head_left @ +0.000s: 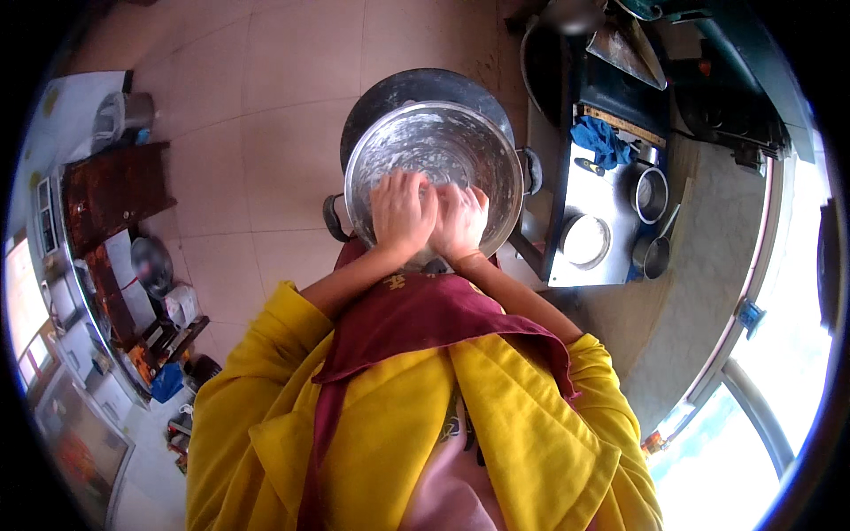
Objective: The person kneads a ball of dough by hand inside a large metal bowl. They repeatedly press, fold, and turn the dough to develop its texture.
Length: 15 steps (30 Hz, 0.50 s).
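My left hand and my right hand are side by side, low in a wide steel bowl smeared inside with white residue. Both have their fingers curled down and pressed together, and what lies under them is hidden. The bowl rests in or on a dark pot with black side handles. A maroon apron hangs over my yellow sleeves and front, just below the bowl.
Right of me stands a steel counter with a white-filled round pan, a steel pot, a saucepan and a blue cloth. At left are shelving and a round pan. Tiled floor surrounds the pot.
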Each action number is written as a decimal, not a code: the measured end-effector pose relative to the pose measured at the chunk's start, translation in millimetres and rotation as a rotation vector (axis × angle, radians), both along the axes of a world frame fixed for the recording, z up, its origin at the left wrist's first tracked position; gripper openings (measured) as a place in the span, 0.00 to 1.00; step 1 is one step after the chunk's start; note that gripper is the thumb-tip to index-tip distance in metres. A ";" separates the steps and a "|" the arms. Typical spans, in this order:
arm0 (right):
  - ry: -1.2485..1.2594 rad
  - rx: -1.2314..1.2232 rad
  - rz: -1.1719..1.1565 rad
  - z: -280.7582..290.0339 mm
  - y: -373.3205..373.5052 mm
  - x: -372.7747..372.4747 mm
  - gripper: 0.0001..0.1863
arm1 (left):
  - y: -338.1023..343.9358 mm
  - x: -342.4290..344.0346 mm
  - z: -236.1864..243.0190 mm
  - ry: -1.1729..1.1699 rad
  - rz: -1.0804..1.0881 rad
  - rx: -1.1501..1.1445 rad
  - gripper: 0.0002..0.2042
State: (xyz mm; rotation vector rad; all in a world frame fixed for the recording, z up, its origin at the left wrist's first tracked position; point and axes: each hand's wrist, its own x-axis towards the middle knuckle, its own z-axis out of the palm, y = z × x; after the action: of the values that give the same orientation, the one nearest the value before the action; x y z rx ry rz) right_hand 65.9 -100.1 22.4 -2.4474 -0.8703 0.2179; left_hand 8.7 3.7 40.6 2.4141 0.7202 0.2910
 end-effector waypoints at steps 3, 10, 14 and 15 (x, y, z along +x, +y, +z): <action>-0.094 0.175 0.008 -10.2 -3.6 -6.4 0.07 | 1.0 -13.2 -16.2 -0.199 -0.045 -0.080 0.05; -0.059 0.215 0.016 -32.8 19.5 28.4 0.04 | 25.3 15.4 -51.8 -0.222 -0.049 -0.111 0.07; 0.002 0.213 0.020 -45.3 29.8 51.9 0.04 | 40.2 37.4 -59.6 -0.135 -0.059 -0.183 0.04; 0.029 0.211 0.033 -46.8 32.5 57.4 0.05 | 44.1 42.6 -62.5 -0.140 -0.048 -0.208 0.04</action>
State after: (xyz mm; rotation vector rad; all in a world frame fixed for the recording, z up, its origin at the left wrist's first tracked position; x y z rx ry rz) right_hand 123.3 -67.6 -24.5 -2.2309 -0.8746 0.1637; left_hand 51.4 47.8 -21.9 2.1870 0.5978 0.3443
